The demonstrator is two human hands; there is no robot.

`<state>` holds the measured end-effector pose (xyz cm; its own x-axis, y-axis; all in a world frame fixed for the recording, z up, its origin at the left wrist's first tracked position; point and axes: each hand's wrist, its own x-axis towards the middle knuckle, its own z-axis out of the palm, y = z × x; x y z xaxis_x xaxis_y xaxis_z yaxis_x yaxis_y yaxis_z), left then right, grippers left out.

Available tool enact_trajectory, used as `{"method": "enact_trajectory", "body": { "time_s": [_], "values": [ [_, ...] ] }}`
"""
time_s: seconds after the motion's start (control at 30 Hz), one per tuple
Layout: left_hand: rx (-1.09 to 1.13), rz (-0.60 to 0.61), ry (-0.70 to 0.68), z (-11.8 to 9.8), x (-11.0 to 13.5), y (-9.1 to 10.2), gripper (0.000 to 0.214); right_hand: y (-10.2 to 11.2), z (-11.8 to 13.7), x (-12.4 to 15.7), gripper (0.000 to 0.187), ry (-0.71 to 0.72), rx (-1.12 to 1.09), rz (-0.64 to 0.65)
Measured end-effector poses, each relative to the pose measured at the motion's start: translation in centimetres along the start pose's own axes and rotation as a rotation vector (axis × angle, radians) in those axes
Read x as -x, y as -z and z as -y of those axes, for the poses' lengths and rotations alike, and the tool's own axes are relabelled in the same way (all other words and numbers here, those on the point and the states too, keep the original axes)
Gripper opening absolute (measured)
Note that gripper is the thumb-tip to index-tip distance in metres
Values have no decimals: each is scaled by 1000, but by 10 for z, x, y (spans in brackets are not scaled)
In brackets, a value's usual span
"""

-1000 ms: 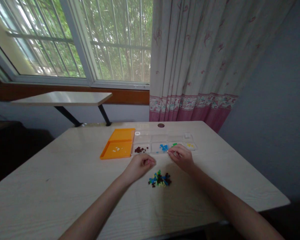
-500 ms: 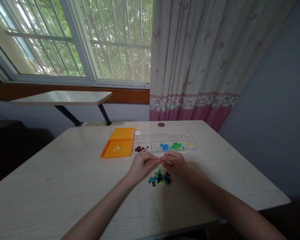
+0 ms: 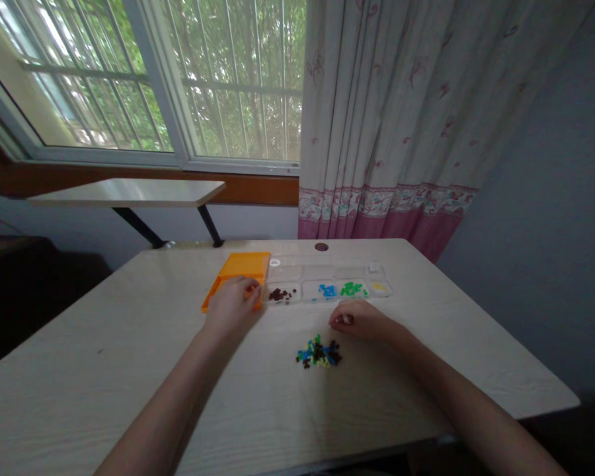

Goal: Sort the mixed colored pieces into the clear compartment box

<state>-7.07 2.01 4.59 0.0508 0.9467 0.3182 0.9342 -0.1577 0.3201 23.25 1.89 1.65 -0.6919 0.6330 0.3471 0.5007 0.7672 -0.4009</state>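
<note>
While left hand (image 3: pixel 232 304) arches over orange box (image 3: pixel 244 263), right hand (image 3: pixel 361 320) curls, each grip unclear.

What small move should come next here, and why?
Probably the right hand, if free, should dip to the mixed pile for one piece: it is the nearer hand, the pile mixes colours, and the clear tray holds pieces grouped by colour. The left hand is over the orange case. Whether either hand holds anything is unclear.
</note>
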Motion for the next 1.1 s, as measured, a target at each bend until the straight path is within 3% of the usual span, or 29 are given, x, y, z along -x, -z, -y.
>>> {"method": "enact_trajectory", "body": {
  "time_s": [0.13,0.3,0.43,0.53,0.7,0.83,1.0,1.1],
  "values": [
    [-127,47,139,37,-8,5,24,3,-6,3,12,-136,-136,127],
    [-164,71,163,46,-9,3,24,7,-3,4,14,-132,-298,249],
    [-130,52,62,29,-6,2,22,9,0,3,12,-81,-304,278],
    [-37,61,-95,4,2,-4,21,7,-1,3,13,-55,-288,283],
    [122,225,-448,-39,19,-24,21,2,0,4,13,-63,-245,273],
    [236,245,-528,-57,30,-39,21,-5,4,1,13,-74,-153,178],
    [389,201,-462,-64,35,-43,16,-15,12,-4,11,-20,-130,-120],
    [468,155,-431,-67,36,-42,14,-19,18,-6,12,5,-131,-192]
  ]
}}
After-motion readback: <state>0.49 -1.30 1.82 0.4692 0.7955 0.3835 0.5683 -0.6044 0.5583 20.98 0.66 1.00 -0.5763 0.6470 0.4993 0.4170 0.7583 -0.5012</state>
